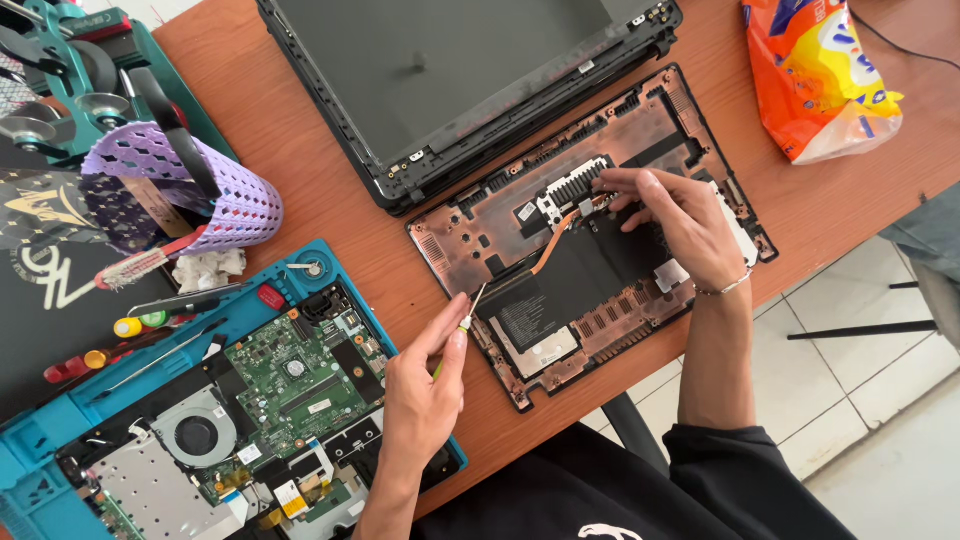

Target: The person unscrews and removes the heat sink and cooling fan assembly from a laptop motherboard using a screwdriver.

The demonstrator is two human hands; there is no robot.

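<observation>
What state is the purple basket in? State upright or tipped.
Tipped: the purple basket lies on its side on the table, open mouth facing left, tools sticking out.

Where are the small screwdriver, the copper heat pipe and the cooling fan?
small screwdriver (470, 312): head view, on its shaft above the left hand's fingers.
copper heat pipe (553, 245): head view, on its curved middle stretch.
cooling fan (196, 435): head view, on its round hub.

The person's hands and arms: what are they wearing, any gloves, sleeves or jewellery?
No gloves: both hands are bare. The right hand has a thin silver-coloured bracelet at the wrist. The forearms are uncovered; a black sleeve sits pushed up near the right elbow. The left hand shows no ring or band.
</observation>
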